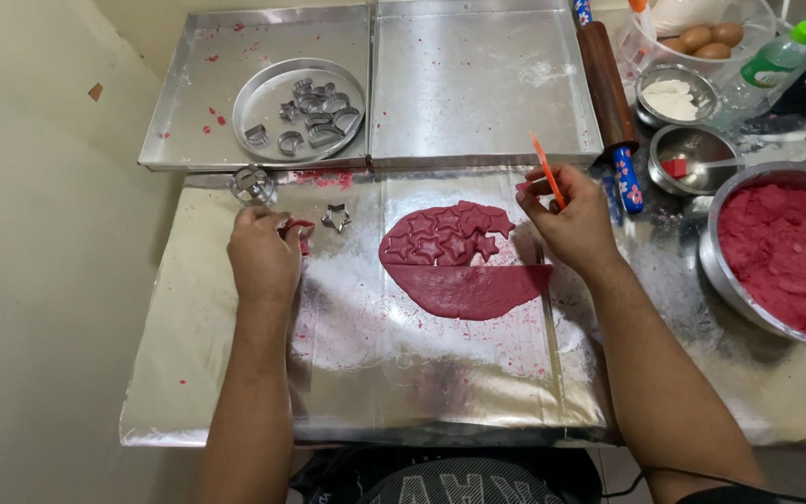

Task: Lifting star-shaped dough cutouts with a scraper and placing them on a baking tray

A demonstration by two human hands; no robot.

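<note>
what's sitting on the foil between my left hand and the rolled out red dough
In the head view, a star-shaped metal cutter lies on the foil between your left hand and the red dough.

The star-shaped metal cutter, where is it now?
The star-shaped metal cutter lies on the foil-covered surface, between the left hand and the rolled red dough.

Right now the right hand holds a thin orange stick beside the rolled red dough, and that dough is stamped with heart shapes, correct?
Not quite. The head view shows star shapes pressed into the rolled red dough, not hearts. The right hand does hold the thin orange stick beside it.
</note>
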